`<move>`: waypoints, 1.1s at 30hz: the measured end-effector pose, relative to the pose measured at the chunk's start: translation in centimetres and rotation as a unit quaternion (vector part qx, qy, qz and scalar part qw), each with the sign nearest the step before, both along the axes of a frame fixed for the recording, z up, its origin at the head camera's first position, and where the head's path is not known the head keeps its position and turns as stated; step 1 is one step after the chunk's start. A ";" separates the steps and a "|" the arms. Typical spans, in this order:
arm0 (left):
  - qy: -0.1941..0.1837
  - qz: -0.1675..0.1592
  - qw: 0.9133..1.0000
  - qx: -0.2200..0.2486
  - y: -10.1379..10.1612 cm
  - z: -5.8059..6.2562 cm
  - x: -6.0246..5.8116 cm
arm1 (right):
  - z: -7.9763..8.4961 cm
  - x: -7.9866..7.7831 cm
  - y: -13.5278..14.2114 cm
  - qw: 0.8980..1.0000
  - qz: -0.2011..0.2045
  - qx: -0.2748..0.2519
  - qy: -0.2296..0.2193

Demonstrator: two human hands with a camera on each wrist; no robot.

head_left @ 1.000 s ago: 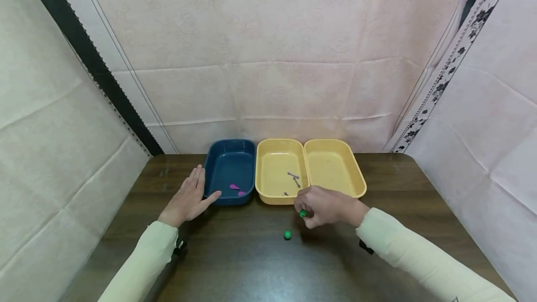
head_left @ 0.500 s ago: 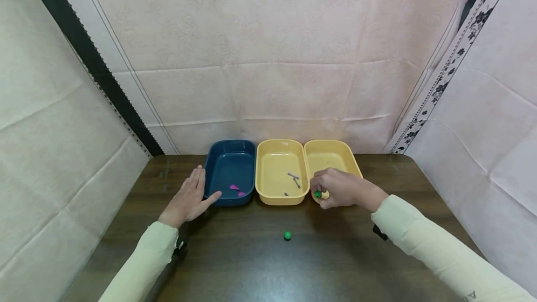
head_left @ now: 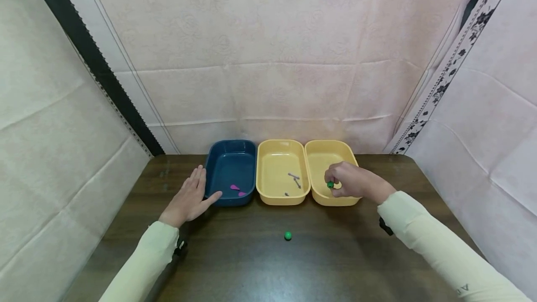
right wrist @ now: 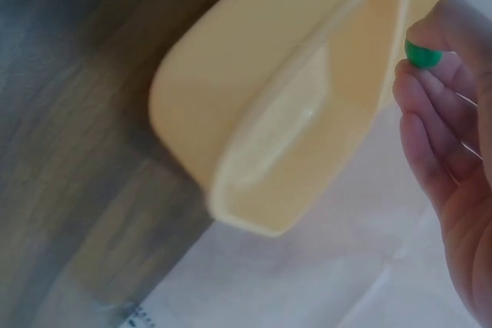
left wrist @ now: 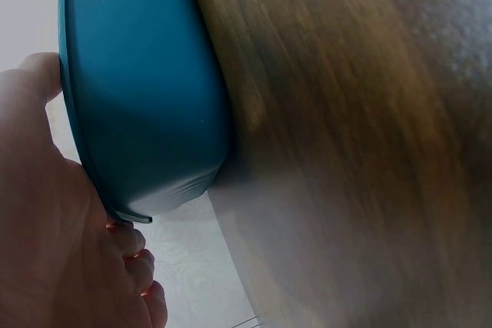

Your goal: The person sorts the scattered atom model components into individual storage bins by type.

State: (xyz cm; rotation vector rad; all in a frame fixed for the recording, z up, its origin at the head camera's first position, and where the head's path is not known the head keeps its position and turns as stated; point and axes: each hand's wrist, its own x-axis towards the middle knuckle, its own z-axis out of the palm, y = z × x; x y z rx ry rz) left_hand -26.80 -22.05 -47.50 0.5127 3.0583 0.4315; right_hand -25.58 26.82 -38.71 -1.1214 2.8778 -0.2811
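Observation:
My right hand (head_left: 350,181) pinches a small green ball (right wrist: 423,54) between thumb and fingers, above the right yellow tray (head_left: 325,150). No other thing shows inside that tray. My left hand (head_left: 188,199) lies with straight fingers at the near left corner of the blue tray (head_left: 232,164); in the left wrist view its thumb and palm are right at the blue rim (left wrist: 73,124). A second green ball (head_left: 287,236) sits on the brown table in front of the trays.
The middle yellow tray (head_left: 278,153) holds several small greyish-purple pieces (head_left: 296,181). Two magenta pieces (head_left: 235,187) lie in the blue tray. All three trays stand side by side along the back of the wooden table (head_left: 251,264), and pale cloth (head_left: 268,59) hangs behind and at both sides.
My right hand has carried its green ball from in front of the middle tray, rightward and back, to over the right yellow tray. The left hand has stayed in place.

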 end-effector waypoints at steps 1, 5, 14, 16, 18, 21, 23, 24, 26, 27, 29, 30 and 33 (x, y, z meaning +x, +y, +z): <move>0.002 -0.002 1.000 0.001 0.0 0.0 0.0 | -0.3 -0.1 0.3 1.000 0.002 -0.001 0.004; 0.008 -0.003 1.000 0.003 0.1 0.0 0.0 | -1.3 -0.5 1.2 1.000 0.006 -0.003 0.028; 0.001 -0.003 1.000 0.003 0.0 0.1 0.1 | -2.4 -0.9 2.1 0.997 -0.029 0.011 0.068; 0.000 -0.002 1.000 0.003 0.0 0.2 0.2 | -2.4 -0.9 2.1 0.995 -0.049 0.015 0.085; 0.003 -0.003 1.000 0.003 0.0 0.2 0.2 | -2.1 -0.9 2.1 0.993 -0.064 0.015 0.102; 0.009 -0.003 1.000 0.004 0.1 0.2 0.2 | -1.3 -0.7 1.8 0.992 -0.069 -0.001 0.108; 0.013 -0.003 1.000 0.005 0.1 0.3 0.3 | -0.7 -0.6 1.5 0.992 -0.064 -0.010 0.107; 0.014 -0.003 1.000 0.005 0.1 0.3 0.3 | -0.3 -0.5 1.3 0.993 -0.060 -0.015 0.104; 0.015 -0.003 1.000 0.005 0.1 0.3 0.3 | 0.3 -0.2 0.7 0.994 -0.050 -0.022 0.099; 0.015 -0.003 1.000 0.006 0.1 0.3 0.3 | 0.7 0.0 0.4 0.994 -0.042 -0.026 0.097; 0.015 -0.003 1.000 0.006 0.1 0.3 0.2 | 1.3 0.4 -0.2 0.995 -0.027 -0.029 0.093; 0.014 -0.003 1.000 0.006 0.0 0.2 0.2 | 1.6 0.6 -0.5 0.995 -0.019 -0.030 0.092; 0.010 -0.003 1.000 0.005 -0.1 0.0 0.1 | 2.2 1.3 -1.6 0.996 0.001 -0.029 0.088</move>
